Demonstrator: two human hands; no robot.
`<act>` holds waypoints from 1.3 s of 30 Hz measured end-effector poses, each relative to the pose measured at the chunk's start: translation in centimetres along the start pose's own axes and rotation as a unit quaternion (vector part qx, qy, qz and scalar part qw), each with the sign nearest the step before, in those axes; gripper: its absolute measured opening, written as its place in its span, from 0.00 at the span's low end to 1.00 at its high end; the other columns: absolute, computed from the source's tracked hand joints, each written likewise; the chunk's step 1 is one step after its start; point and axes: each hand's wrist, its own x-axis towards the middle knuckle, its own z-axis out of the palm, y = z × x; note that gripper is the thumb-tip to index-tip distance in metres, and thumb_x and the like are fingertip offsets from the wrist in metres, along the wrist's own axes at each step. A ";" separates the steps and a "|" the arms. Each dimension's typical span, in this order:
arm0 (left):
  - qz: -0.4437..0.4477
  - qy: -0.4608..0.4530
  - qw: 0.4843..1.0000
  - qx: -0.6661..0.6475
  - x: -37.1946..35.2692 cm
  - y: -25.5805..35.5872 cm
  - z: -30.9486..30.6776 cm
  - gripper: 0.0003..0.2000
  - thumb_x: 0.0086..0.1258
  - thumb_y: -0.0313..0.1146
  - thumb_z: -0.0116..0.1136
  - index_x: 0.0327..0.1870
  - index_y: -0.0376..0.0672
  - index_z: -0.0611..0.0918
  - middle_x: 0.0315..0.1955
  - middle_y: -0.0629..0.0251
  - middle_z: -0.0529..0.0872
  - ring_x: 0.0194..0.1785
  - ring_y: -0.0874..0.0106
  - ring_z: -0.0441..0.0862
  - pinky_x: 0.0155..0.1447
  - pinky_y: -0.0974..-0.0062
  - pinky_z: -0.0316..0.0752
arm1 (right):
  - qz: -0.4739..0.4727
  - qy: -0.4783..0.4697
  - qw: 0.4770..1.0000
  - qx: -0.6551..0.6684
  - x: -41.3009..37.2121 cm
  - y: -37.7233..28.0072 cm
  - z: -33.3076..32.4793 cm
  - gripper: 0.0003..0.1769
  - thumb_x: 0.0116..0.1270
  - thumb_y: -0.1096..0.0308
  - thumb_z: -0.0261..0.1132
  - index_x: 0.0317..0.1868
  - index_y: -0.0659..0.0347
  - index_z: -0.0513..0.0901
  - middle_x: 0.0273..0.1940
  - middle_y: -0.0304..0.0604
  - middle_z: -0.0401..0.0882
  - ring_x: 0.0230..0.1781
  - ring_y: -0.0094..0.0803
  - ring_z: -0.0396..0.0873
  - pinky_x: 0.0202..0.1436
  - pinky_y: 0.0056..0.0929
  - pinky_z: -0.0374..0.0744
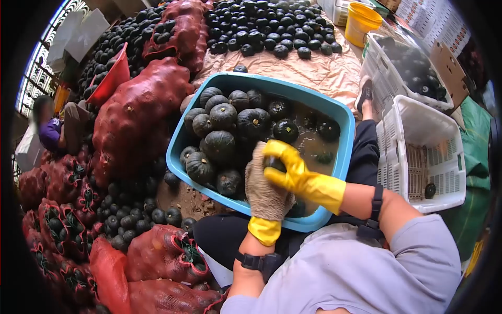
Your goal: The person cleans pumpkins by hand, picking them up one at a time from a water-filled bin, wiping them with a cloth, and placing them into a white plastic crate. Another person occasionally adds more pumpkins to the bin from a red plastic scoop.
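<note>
A small dark green pumpkin (275,164) is held between my hands above a blue tub (342,152). My right hand (300,175), in a yellow rubber glove, curls its fingers round it. My left hand (265,183) wears a tan cloth mitt over a yellow glove and closes against the pumpkin's other side, partly hiding it. Many more pumpkins (223,116) are heaped in the tub's left half. On its right, murky brown water (312,142) surrounds several others, some partly under the surface.
Red mesh sacks (138,112) of pumpkins crowd the left, with loose pumpkins (128,222) around them. More pumpkins (266,26) cover a sheet (282,68) at the back. White crates (457,157) and a yellow bucket (363,23) stand right. Another person (52,131) sits far left.
</note>
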 end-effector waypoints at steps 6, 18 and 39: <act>0.001 0.000 1.000 -0.029 -0.4 -0.3 -0.6 0.35 0.54 0.33 0.83 0.64 0.36 0.79 0.56 0.54 0.88 0.59 0.58 0.88 0.69 0.63 0.81 | 0.048 -0.093 0.994 0.034 2.0 -6.1 -2.5 0.15 0.79 0.59 0.69 0.56 0.58 0.90 0.59 0.54 0.89 0.59 0.49 0.87 0.68 0.49 0.81; -0.006 0.013 1.000 -0.023 -0.8 -0.4 -0.7 0.39 0.52 0.36 0.85 0.66 0.37 0.77 0.60 0.53 0.87 0.62 0.57 0.86 0.71 0.62 0.79 | 0.331 0.146 0.842 0.400 0.4 -3.1 1.2 0.23 0.83 0.64 0.66 0.74 0.57 0.80 0.62 0.41 0.86 0.56 0.26 0.84 0.66 0.30 0.82; 0.055 -0.037 0.997 0.029 -2.1 -1.9 -2.0 0.47 0.47 0.40 0.89 0.70 0.39 0.73 0.64 0.53 0.85 0.65 0.57 0.85 0.74 0.61 0.76 | 0.220 -0.169 0.960 0.047 -1.4 -4.8 -3.5 0.46 0.64 0.67 0.80 0.82 0.50 0.70 0.69 0.52 0.79 0.72 0.44 0.78 0.77 0.42 0.75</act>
